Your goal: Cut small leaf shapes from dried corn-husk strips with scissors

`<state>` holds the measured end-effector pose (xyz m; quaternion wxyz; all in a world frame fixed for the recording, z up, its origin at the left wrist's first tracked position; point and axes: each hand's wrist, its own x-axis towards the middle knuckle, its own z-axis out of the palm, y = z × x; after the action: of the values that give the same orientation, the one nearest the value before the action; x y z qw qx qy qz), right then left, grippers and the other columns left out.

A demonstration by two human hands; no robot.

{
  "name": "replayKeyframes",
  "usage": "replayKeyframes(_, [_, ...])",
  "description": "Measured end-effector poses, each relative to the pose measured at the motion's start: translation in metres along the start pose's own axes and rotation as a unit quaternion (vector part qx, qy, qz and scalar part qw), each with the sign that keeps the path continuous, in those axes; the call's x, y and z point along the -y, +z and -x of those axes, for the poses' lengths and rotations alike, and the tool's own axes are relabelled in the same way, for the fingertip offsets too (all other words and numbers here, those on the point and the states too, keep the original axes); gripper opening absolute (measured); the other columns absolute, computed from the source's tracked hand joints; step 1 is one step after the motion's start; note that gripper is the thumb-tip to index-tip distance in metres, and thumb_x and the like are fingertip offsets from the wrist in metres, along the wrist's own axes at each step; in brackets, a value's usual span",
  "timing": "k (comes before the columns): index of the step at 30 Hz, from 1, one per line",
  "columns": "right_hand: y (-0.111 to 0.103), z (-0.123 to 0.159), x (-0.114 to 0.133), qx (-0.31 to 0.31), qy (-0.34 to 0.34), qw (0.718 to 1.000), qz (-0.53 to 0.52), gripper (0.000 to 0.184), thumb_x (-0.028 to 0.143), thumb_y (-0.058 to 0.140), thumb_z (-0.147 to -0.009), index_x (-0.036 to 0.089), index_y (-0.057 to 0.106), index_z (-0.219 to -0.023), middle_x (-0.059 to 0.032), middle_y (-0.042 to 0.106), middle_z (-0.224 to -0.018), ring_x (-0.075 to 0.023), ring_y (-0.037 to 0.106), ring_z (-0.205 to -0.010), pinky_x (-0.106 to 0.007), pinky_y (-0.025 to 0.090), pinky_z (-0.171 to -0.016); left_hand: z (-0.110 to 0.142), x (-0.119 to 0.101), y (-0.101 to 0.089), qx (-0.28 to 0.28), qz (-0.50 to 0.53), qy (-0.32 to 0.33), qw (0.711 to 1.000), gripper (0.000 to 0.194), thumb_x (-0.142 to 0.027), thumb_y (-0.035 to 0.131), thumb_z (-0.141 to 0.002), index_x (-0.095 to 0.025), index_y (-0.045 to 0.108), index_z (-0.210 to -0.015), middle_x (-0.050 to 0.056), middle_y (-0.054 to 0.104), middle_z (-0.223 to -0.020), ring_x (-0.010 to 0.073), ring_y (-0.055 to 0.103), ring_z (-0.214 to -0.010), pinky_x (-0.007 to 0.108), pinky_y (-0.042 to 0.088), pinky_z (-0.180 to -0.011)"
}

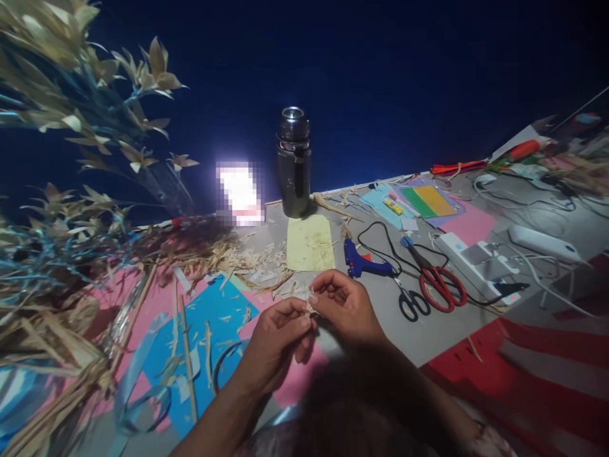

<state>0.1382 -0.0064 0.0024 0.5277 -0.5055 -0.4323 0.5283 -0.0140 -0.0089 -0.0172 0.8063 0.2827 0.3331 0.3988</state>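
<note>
Near the middle of the head view, my left hand and my right hand meet fingertip to fingertip. Between them they pinch a small pale piece, which looks like dried husk; the fingers cover most of it. Just beyond my hands lies a pale yellow sheet sprinkled with scraps. To the right of my right hand rests a blue hot glue gun. Beside it are black-handled scissors and larger red-handled scissors.
A dark thermos stands behind the yellow sheet, left of which a screen glows. Husk flowers on stems rise at the left. Blue paper and husk strips lie below them. A power strip with cables sits at the right.
</note>
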Motion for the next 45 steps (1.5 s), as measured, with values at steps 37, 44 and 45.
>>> replayKeyframes(37, [0.001,0.011,-0.002,-0.019,-0.328,0.919,0.22,0.02,0.006,0.067,-0.077,0.023,0.073,-0.086,-0.0068,0.063,-0.094,-0.0215,0.063,-0.085,-0.033,0.052,-0.07,0.004,-0.005,0.006,-0.062,0.048,-0.018,0.997,0.025,-0.031,0.087,-0.068,-0.012,0.072,-0.066,-0.001,0.056,-0.043,0.0091,0.045,-0.036,0.023,0.043,-0.04])
replayKeyframes(44, [0.001,0.011,-0.006,-0.016,-0.243,0.953,0.18,0.013,0.012,0.068,-0.077,0.022,0.073,-0.082,-0.0052,0.061,-0.088,-0.017,0.058,-0.071,-0.028,0.046,-0.057,0.001,-0.005,0.002,-0.008,0.09,-0.087,0.992,0.034,-0.034,0.086,-0.069,-0.01,0.065,-0.056,0.001,0.055,-0.045,0.0067,0.046,-0.037,0.018,0.038,-0.038])
replayKeyframes(45, [0.002,0.012,-0.006,-0.018,-0.222,0.958,0.178,0.011,0.013,0.069,-0.077,0.022,0.073,-0.081,-0.0046,0.06,-0.087,-0.0151,0.054,-0.066,-0.027,0.044,-0.055,0.001,-0.005,0.001,-0.008,0.091,-0.086,0.992,0.035,-0.034,0.086,-0.069,-0.01,0.065,-0.056,0.0,0.055,-0.045,0.0061,0.045,-0.036,0.017,0.037,-0.038])
